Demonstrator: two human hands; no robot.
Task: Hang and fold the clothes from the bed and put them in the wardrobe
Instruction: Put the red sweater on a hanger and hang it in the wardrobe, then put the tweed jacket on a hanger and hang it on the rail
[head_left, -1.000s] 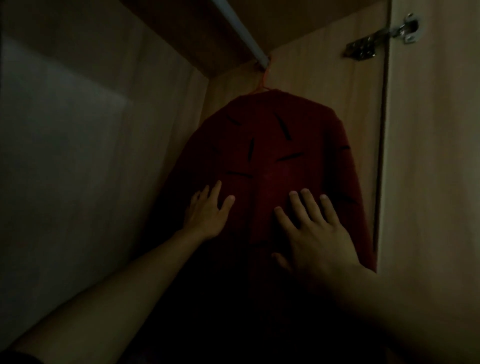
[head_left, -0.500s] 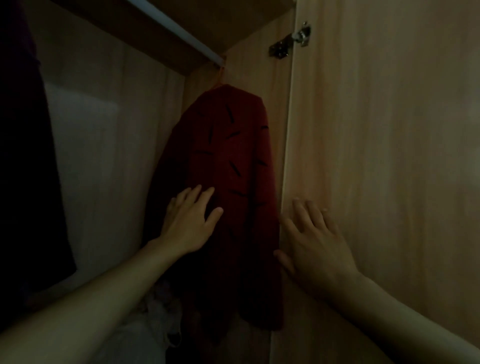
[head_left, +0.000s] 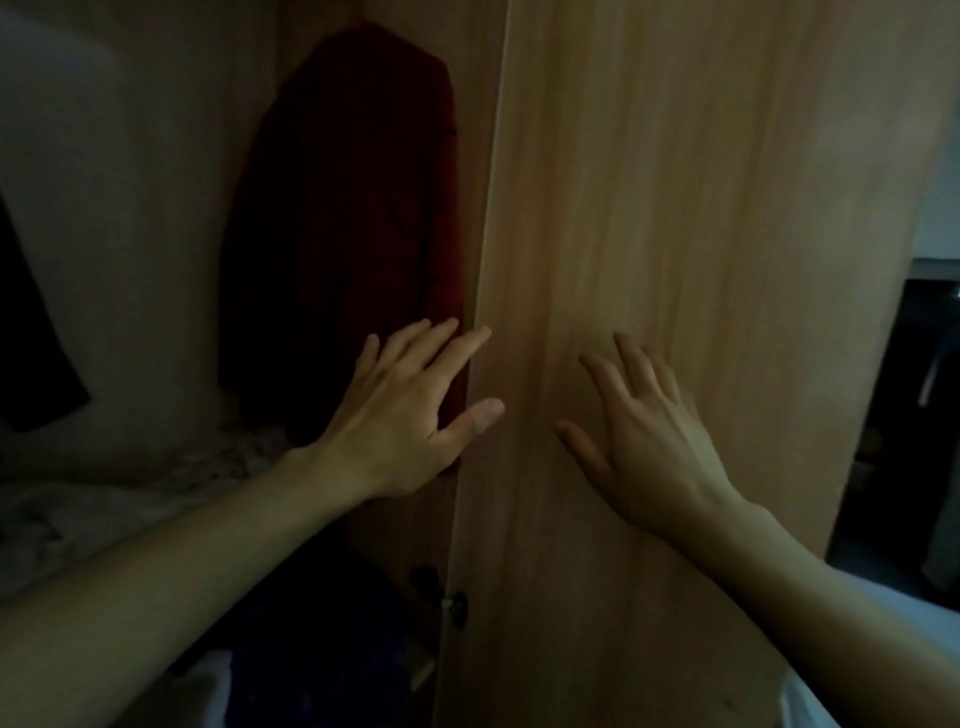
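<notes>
In the head view, a dark red garment (head_left: 353, 218) hangs inside the wardrobe, against its inner side wall and just behind the edge of the wooden door (head_left: 701, 260). The left hand (head_left: 410, 415) reaches in with fingers straight and spread, holding nothing; its fingertips lie over the garment's lower edge and the door's edge, though the dim light makes actual contact hard to judge. The right hand (head_left: 649, 441) lies flat on the door's face, fingers splayed, gripping nothing. Pale crumpled fabric (head_left: 104, 509) sits low inside the wardrobe.
</notes>
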